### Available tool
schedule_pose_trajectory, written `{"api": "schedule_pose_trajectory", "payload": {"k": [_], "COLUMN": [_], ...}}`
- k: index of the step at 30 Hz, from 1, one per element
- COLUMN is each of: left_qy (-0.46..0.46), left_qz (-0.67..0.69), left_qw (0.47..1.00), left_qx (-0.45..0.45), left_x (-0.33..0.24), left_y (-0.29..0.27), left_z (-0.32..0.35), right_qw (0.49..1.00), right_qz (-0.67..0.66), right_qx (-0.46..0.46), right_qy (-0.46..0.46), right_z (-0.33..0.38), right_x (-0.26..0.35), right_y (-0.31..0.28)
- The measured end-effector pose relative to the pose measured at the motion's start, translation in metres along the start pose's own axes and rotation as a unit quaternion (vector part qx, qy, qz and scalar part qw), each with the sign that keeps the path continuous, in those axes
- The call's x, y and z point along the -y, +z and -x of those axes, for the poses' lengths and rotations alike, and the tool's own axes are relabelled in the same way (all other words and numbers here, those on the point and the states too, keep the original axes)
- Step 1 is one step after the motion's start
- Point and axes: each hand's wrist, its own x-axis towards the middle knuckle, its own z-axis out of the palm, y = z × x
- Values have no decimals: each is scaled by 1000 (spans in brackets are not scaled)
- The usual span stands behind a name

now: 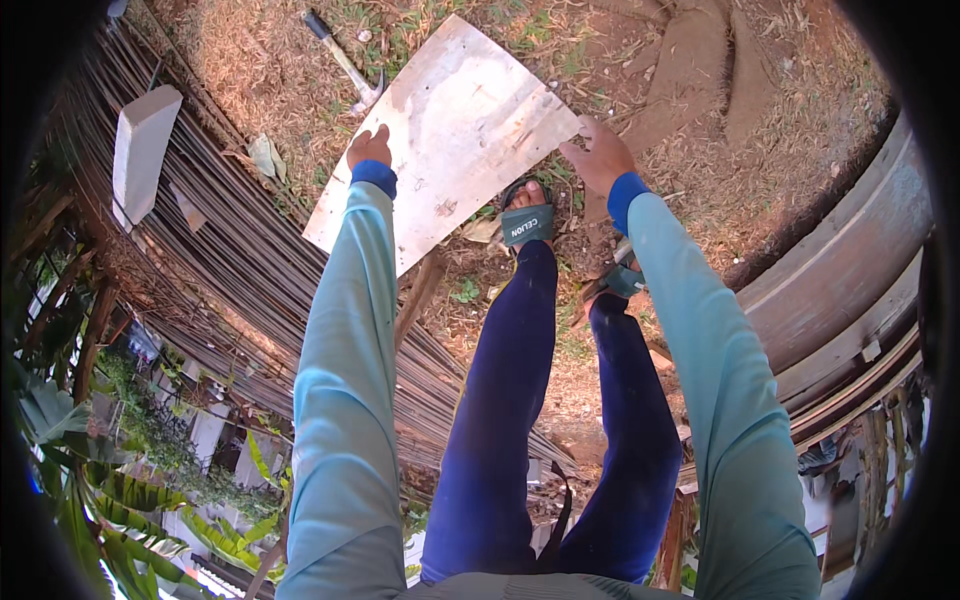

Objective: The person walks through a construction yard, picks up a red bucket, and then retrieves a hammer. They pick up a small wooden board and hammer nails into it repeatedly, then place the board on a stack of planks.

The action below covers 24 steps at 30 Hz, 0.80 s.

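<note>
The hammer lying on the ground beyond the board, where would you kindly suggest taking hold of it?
Probably the bare wooden handle of the hammer, near its dark far end, reaching from above. It lies flat on dry grass with its metal head next to the board's edge, so the handle is the freer part.

left fingers (372,140) perhaps behind board (450,130), hammer (345,62) head unclear

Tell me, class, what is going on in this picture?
A person in light blue sleeves stands on dry, grassy ground and holds a flat, pale wooden board with both hands. The left hand grips its left edge and the right hand its right corner. The board hangs above the person's sandalled feet. A hammer lies on the ground beyond the board, and a bundle of long steel rods runs along the left.
</note>
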Motion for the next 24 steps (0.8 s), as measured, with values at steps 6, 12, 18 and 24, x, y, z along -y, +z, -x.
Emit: {"api": "schedule_pose_trajectory", "payload": {"k": [6,12,18,24], "left_qy": [57,-20,-85,-32], "left_qz": [-95,-169,-286,-335], "left_qw": [991,982,949,942], "left_qx": [-79,-77,-101,17], "left_x": [-2,-3,-32,-14], "left_y": [28,30,52,29], "left_z": [-86,-146,-126,-169], "right_qw": [986,980,995,997], "right_qz": [145,174,92,2], "right_qx": [-63,-91,-19,77], "right_qy": [-51,-26,-24,-6], "right_z": [-59,-78,-85,-32], "right_x": [-14,7,9,39], "right_y": [46,74,37,15]}}
